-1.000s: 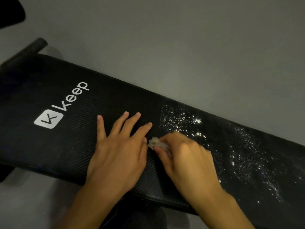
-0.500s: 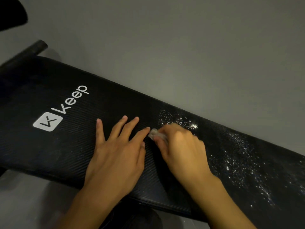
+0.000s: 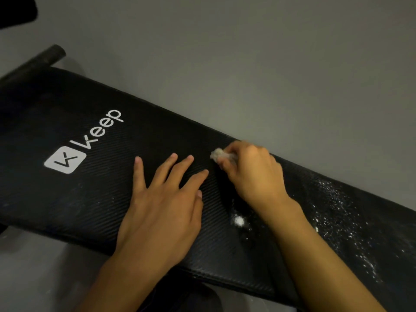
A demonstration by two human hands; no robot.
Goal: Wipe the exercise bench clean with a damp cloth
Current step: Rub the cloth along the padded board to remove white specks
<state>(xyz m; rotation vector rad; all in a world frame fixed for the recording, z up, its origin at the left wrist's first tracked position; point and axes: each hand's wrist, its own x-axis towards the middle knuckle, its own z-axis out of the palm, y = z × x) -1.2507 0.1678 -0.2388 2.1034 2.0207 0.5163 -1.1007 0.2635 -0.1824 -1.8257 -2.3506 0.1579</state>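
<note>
– Near the far edge of the exercise bench (image 3: 67, 210), what is the right hand (image 3: 254, 174) doing?

– Its fingers are curled round a small wadded pale cloth (image 3: 219, 154) and pinch it down against the pad. A corner pokes out past the fingertips. I'd say this is mid-wipe, with much of the job left.

– And the left hand (image 3: 162, 212)?

– It's palm down on the middle of the pad with its fingers spread and straight, holding nothing. It seems to brace the body, just beside the wiping hand.

– What does the next move need?

– White speckles (image 3: 337, 206) cover the right stretch of the pad, and a small white clump (image 3: 239, 220) lies near the right wrist. The wad is tiny, so I'd expect overlapping passes toward that end. Steady pressure should gather the powder rather than smear it.

– How will the surface take that?

– It's black upholstery with a fine diagonal weave, so grains may lodge in the ribs. The part around the white Keep logo (image 3: 65, 159) looks mostly clean, apart from a faint haze below it.

– And the room?

– The floor (image 3: 247, 64) is plain grey and dimly lit. A dark padded roller (image 3: 48, 56) juts out at the bench's upper left end. A black shape (image 3: 15, 10) sits in the corner, and I can't tell what it is.
</note>
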